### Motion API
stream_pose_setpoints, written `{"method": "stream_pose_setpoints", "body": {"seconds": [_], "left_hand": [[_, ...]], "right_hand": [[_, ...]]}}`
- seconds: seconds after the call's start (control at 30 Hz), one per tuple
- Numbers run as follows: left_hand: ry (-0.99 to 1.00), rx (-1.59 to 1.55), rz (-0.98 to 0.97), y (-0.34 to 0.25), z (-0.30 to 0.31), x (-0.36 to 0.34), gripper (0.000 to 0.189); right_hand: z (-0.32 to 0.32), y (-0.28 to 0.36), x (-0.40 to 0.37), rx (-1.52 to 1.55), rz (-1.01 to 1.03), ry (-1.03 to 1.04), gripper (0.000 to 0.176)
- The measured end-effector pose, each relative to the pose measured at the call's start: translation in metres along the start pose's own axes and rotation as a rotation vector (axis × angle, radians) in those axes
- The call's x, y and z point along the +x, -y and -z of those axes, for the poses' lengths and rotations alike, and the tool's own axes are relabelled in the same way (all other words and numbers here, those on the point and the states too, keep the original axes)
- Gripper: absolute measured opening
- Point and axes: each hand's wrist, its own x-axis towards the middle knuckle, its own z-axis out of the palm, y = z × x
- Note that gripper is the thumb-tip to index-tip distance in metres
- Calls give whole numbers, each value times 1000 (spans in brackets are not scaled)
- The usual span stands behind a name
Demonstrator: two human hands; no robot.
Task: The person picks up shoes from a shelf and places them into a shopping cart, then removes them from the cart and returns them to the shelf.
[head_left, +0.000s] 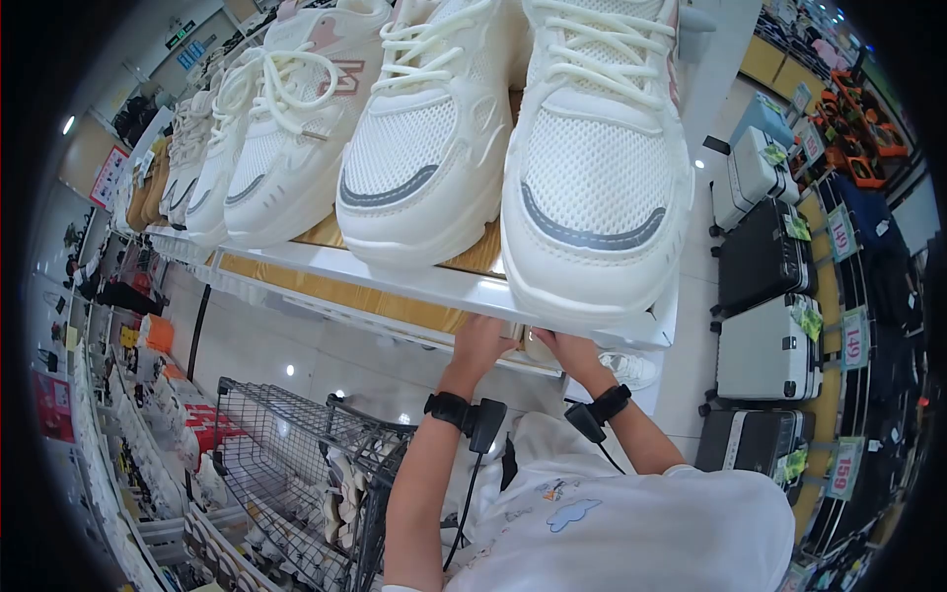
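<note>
Left hand (480, 342) and right hand (570, 353) under a shelf (473, 288) of white sneakers (597, 187), grip impossible to tell, partly hidden pale item (536, 349) between them, price signs (854, 338) reading 149 and 159 beside suitcases (760, 347)

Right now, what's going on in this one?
A person has the left hand and right hand just under the edge of the top shelf, close to what looks like a pale shoe. The grip itself is too hidden to tell. White sneakers stand in a row on top; a cart stands at the person's left.
</note>
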Motion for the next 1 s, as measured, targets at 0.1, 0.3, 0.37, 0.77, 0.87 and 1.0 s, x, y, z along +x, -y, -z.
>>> {"method": "stream_pose_setpoints", "body": {"seconds": [0.1, 0.3, 0.37, 0.77, 0.87, 1.0], "left_hand": [[-1, -11, -24, 1, 1, 0, 69], [-44, -108, -108, 4, 24, -7, 64], [-61, -116, -127, 18, 46, -20, 59], [-683, -173, 569, 98, 177, -331, 34], [-703, -223, 881, 135, 141, -433, 30], [-407, -118, 1032, 176, 92, -538, 35]], "right_hand": [[4, 7, 4, -6, -34, 30, 38], [36, 46, 16, -92, -15, 51, 35], [40, 58, 16, -105, -29, 58, 33], [-3, 195, 39, 47, 276, -67, 20], [-28, 252, 27, 179, 286, 576, 29], [-58, 323, -17, 232, 449, 942, 39]]}}
